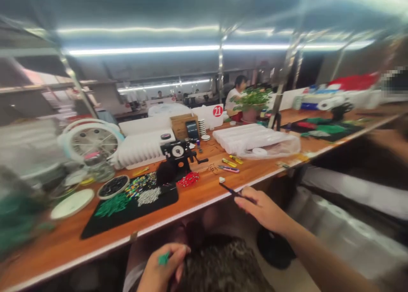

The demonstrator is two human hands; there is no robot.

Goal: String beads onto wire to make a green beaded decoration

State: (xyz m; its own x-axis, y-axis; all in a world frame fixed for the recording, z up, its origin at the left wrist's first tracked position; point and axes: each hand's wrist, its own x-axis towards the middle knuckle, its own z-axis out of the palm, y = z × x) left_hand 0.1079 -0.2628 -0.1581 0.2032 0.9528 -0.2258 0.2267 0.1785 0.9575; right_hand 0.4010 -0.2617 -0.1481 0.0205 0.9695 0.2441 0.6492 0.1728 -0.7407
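My right hand point(263, 209) is closed around a thin dark tool point(230, 190), which looks like tweezers. Its tip points up and left over the table's front edge, near a small white piece point(222, 180). Low in the view, my left hand point(165, 266) is curled with a small green piece point(163, 258) in it. Its pinched fingertips are beside a dark brown, mottled, hair-like mass point(223, 264); whether they grip it I cannot tell. On a black mat point(127, 224) lie green pieces point(113, 205), mixed coloured beads point(140, 185) and silvery pieces point(149, 196).
A black hand-cranked device point(178, 154) stands behind the mat by red pieces point(188, 179). Snips point(228, 168), yellow-handled tools point(236, 159), plastic-wrapped white rolls point(242, 139), a fan point(92, 141) and a potted plant point(251, 100) occupy the wooden table point(204, 194). A person point(234, 97) sits beyond.
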